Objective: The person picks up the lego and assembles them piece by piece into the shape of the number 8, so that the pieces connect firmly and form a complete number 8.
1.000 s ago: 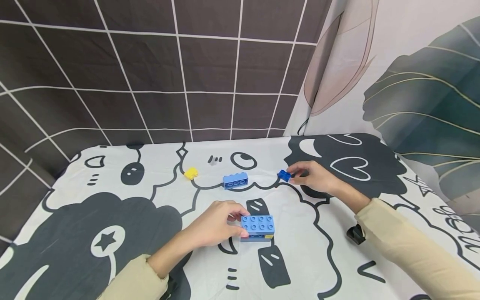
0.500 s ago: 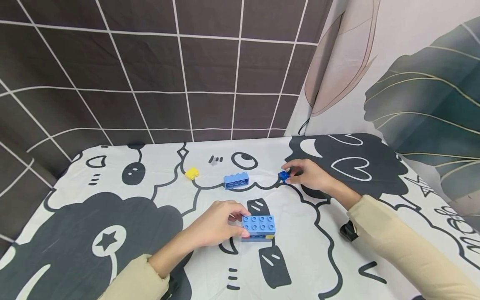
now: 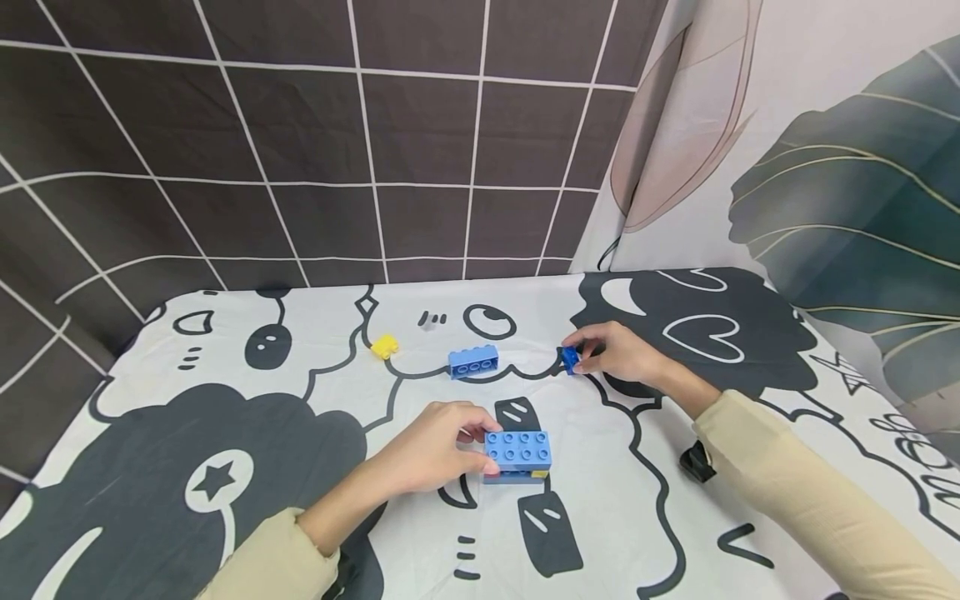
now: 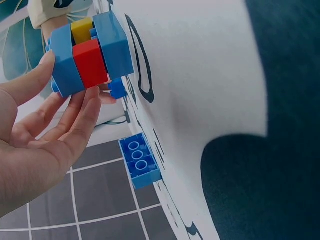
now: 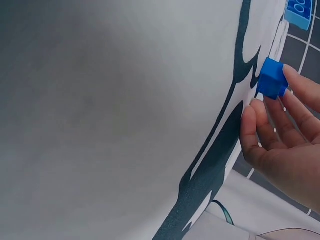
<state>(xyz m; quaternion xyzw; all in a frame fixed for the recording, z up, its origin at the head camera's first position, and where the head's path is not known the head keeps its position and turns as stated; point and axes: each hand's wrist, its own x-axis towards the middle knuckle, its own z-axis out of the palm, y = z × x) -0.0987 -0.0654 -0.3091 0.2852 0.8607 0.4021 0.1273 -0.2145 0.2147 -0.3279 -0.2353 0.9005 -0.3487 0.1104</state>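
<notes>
Your left hand (image 3: 442, 446) grips the stacked bricks (image 3: 519, 452) by their left end; your right hand (image 3: 622, 354) pinches the small dark-blue brick (image 3: 570, 360), right of the loose light-blue brick (image 3: 473, 362). A shallow pinch could let that small piece twist free.

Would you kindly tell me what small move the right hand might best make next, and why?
Probably the right hand should lift the small dark-blue brick toward the stack: its fingers pinch that brick, while the left hand holds the stack, whose top shows bare studs.
</notes>
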